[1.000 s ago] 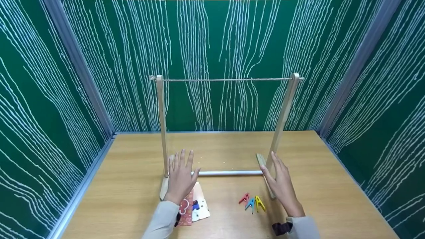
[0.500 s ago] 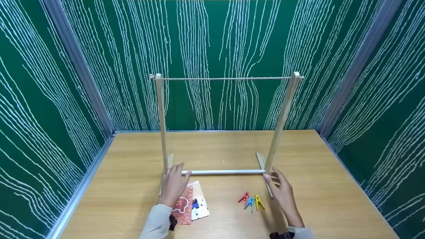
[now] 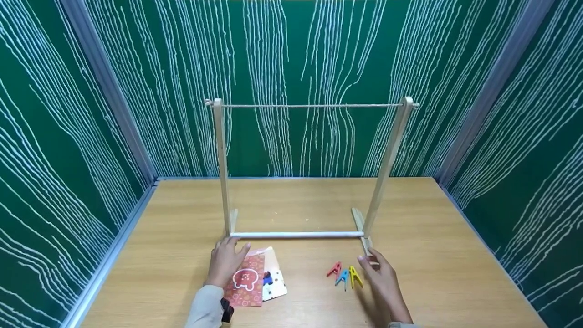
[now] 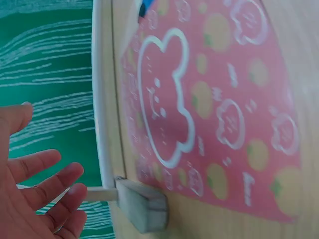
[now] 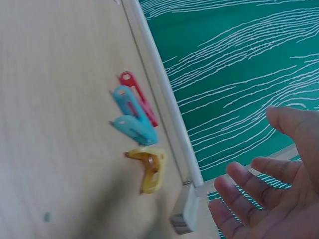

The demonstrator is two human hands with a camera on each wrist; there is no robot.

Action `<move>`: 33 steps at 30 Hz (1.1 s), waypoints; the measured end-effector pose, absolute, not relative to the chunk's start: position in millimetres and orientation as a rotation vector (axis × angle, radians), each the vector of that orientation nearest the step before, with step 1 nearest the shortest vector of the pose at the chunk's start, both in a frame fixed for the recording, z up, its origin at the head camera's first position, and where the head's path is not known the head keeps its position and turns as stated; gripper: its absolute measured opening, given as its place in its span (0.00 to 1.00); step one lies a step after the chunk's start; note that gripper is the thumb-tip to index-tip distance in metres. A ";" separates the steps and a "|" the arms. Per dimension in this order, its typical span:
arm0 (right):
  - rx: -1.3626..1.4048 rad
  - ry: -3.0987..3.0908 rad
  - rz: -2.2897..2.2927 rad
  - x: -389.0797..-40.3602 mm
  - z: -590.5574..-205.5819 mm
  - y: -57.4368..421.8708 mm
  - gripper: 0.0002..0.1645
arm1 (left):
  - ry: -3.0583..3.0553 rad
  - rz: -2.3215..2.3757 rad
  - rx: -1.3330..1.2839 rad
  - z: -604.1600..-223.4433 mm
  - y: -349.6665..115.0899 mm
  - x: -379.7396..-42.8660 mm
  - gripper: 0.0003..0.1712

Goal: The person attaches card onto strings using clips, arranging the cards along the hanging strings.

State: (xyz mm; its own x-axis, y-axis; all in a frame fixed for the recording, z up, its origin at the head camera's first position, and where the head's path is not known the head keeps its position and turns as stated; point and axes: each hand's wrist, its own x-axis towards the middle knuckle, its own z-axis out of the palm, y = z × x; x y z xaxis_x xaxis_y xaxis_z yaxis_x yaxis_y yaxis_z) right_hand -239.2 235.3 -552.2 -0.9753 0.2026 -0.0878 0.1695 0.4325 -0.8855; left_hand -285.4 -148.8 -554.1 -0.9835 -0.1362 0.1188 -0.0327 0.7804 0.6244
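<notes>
My left hand (image 3: 225, 262) hovers by the left foot of a wooden frame (image 3: 382, 173), its fingers loosely bent and holding nothing. Just right of it lies a red card with a bear outline (image 3: 245, 280), partly over a white card (image 3: 274, 278). In the left wrist view the fingers are spread apart from the red card (image 4: 209, 109). My right hand (image 3: 383, 278), also holding nothing, is near the frame's right foot (image 3: 365, 246). To its left lie a red clothespin (image 3: 334, 269), a blue clothespin (image 3: 342, 279) and a yellow clothespin (image 3: 355, 276); the right wrist view shows them too.
A string (image 3: 309, 106) runs between the tops of the frame's two posts. A white bar (image 3: 298, 235) joins the posts low down. The wooden table (image 3: 291, 200) is bounded by green panels (image 3: 296, 146) with white wavy lines at the back and sides.
Both hands have drawn back toward the near side, away from the frame's posts; the left also went left, uncovering more of the red card. Frame, cards and clothespins stay put.
</notes>
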 end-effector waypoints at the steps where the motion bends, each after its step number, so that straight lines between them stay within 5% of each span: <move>1: -0.349 -2.632 1.628 -238.9 -555.0 235.3 0.44 | -2.811 -0.979 0.124 -556.1 -150.9 -285.0 0.27; 33: -0.347 -2.783 1.612 -236.3 -599.6 234.6 0.33 | -2.891 -1.191 0.001 -580.0 -178.3 -284.3 0.28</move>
State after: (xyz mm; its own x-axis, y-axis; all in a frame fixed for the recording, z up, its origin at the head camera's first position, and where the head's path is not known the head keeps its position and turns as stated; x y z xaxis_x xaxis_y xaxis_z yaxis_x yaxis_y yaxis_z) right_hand -236.3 234.6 -599.6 -0.9727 0.1375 -0.1868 0.2305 0.4816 -0.8456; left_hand -284.3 -178.3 -580.0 -0.9999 -0.0061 0.0131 0.0049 0.7098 0.7043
